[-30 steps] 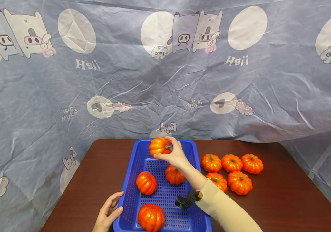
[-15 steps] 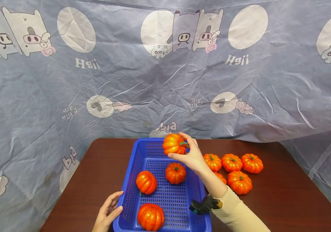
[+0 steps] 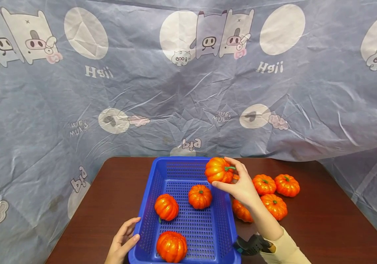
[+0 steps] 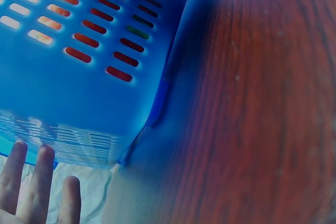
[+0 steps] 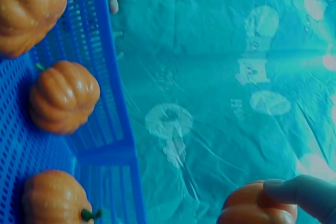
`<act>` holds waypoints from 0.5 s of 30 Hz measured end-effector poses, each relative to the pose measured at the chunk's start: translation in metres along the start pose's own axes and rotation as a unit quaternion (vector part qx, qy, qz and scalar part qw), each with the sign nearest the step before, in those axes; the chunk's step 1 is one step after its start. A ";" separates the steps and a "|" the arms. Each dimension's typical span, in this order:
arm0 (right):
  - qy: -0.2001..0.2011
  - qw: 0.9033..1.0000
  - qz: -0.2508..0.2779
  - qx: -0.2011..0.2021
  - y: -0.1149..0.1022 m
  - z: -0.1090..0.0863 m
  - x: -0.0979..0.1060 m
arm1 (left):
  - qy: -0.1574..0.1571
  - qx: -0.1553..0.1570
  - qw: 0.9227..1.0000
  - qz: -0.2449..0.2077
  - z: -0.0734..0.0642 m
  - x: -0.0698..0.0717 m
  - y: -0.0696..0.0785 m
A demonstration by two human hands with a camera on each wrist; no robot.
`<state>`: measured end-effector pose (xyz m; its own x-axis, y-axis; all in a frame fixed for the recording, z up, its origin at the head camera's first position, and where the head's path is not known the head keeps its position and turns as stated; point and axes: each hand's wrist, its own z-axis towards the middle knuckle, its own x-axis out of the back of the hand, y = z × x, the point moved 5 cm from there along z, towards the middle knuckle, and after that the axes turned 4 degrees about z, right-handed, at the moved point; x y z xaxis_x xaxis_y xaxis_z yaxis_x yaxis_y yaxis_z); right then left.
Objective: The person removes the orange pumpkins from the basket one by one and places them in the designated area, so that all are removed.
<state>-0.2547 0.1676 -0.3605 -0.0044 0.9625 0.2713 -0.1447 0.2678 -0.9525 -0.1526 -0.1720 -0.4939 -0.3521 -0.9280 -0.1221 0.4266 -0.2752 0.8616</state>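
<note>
My right hand (image 3: 242, 187) pinches a small orange pumpkin (image 3: 215, 170) between thumb and fingers, its green stem toward the palm. It hangs over the far right corner of a blue perforated plastic basket (image 3: 185, 158). Three more pumpkins sit inside: one at left (image 3: 166, 207) on its side, one at right (image 3: 200, 197) with its stem up, and one near the front (image 3: 172, 247). At the basket's left rim is my left hand (image 3: 122, 240), fingers extended and fingertips right at the rim. The left wrist view shows its straight fingers (image 4: 39, 187) beside the basket wall.
Several orange pumpkins (image 3: 287, 185) lie on the brown wooden table (image 3: 327, 220) right of the basket, partly hidden by my right arm. A black wrist device (image 3: 251, 245) sits beside the basket's right rim. A grey printed cloth (image 3: 188, 95) hangs behind the table.
My right hand has carried the pumpkin rightward from over the basket's far end to its far right corner. The left hand and the basket stay where they were.
</note>
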 end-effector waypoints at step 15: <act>0.094 0.994 -0.010 -0.063 0.036 -0.021 0.062 | 0.015 0.015 1.000 0.018 -0.002 0.004 -0.005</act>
<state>-0.2389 0.2382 -0.3805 0.1834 0.9449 0.2710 -0.0172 0.2787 -0.9602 -0.1540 -0.1746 -0.4996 -0.3117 -0.9444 -0.1042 0.4128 -0.2334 0.8804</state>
